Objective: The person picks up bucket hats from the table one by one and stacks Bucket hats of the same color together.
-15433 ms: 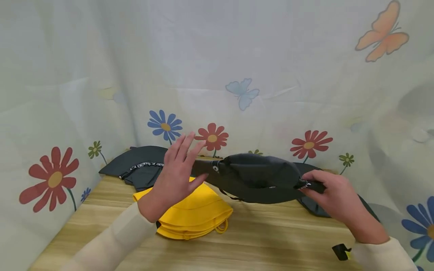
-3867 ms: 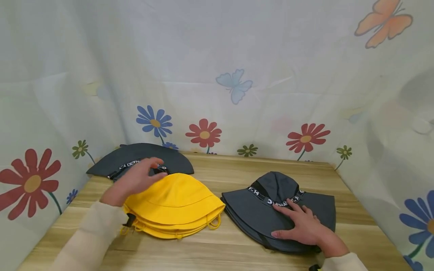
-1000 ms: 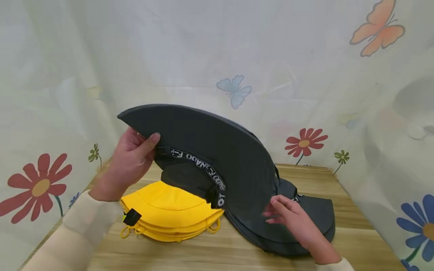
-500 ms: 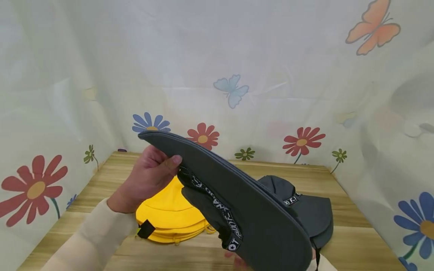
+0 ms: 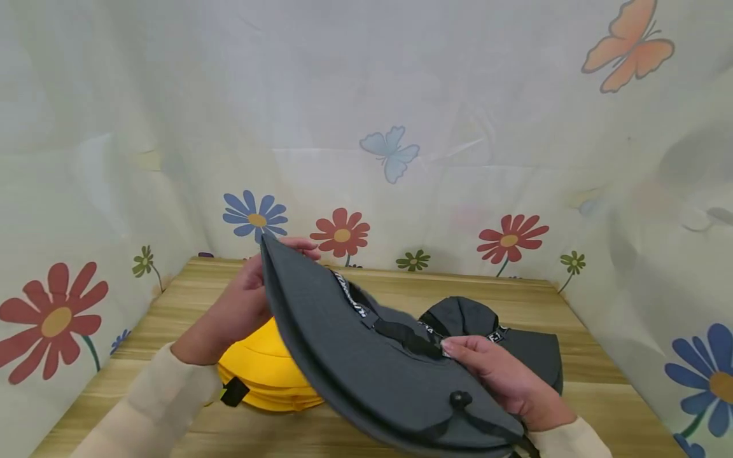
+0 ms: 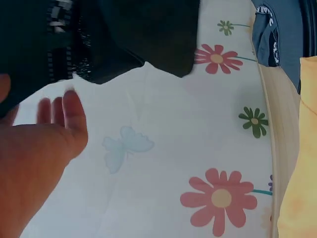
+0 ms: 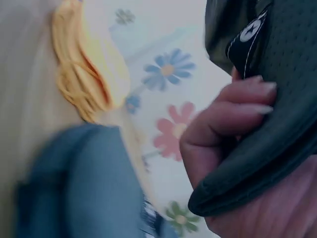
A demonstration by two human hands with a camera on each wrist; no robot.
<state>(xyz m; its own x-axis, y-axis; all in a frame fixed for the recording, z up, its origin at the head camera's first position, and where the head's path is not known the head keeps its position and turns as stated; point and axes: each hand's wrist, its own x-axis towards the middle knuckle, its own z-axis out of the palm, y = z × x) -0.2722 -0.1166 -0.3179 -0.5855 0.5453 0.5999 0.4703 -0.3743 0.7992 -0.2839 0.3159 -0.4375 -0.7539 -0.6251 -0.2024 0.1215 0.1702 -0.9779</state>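
Observation:
A dark grey bucket hat [image 5: 366, 356] with a lettered band is held up, tilted, above the table's middle, its brim edge showing layers. My right hand [image 5: 504, 381] grips it on the right, near the band; in the right wrist view curled fingers [image 7: 228, 111] wrap over the brim. My left hand [image 5: 246, 312] is at the hat's upper left end, partly behind the brim. Its fingers [image 6: 74, 111] look extended in the left wrist view. Beneath the held hat lies a stack of yellow bucket hats [image 5: 263, 366], partly covered. More dark grey hats [image 5: 532, 353] lie stacked at the right.
The wooden table [image 5: 595, 407] is bounded by a pale curtain [image 5: 321, 95] printed with flowers and butterflies at the back and sides. Close to the left sleeve, a small black tag [image 5: 235, 391] hangs at the yellow stack.
The grey hat that lay at the back left was lifted by my left hand and brought rightward. My right hand left the grey stack and took hold of it; its brim has turned over.

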